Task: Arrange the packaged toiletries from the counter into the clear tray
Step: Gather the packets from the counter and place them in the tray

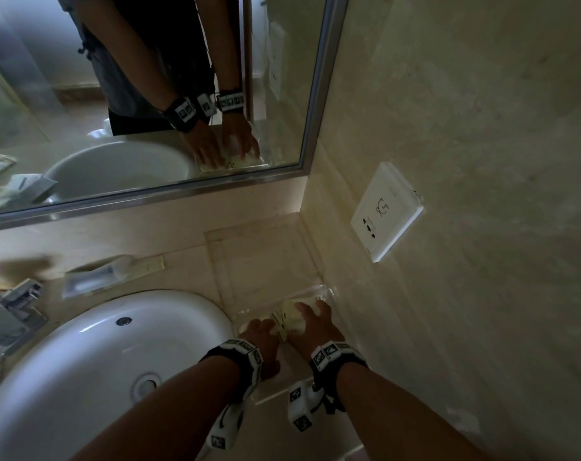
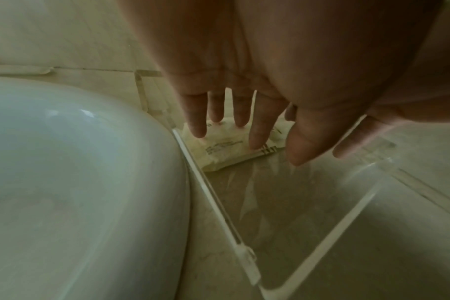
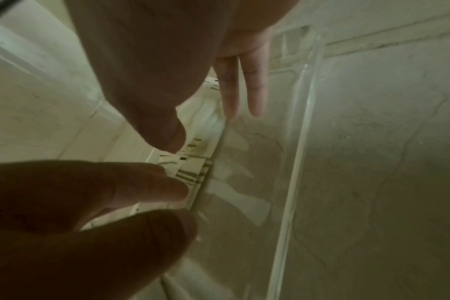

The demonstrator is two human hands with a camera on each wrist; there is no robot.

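A clear tray (image 1: 266, 261) sits on the counter in the corner, between the sink and the right wall. Cream-coloured packets (image 1: 292, 316) with dark print lie flat in its near part. My left hand (image 1: 266, 327) reaches into the tray with straight, spread fingers whose tips rest on a packet (image 2: 226, 146). My right hand (image 1: 310, 312) lies flat beside it, fingers extended over the packets (image 3: 193, 162). In the wrist views the left hand (image 2: 244, 140) and the right hand (image 3: 213, 125) both show straight fingers, and neither curls round anything. The tray rim (image 2: 219, 203) runs along the basin.
A white sink basin (image 1: 99, 361) fills the left, with a chrome faucet (image 1: 13, 304) behind it. More packaged toiletries (image 1: 106, 274) lie on the counter beyond the basin. A wall socket (image 1: 387, 211) sits on the right wall, and a mirror (image 1: 149, 94) hangs above.
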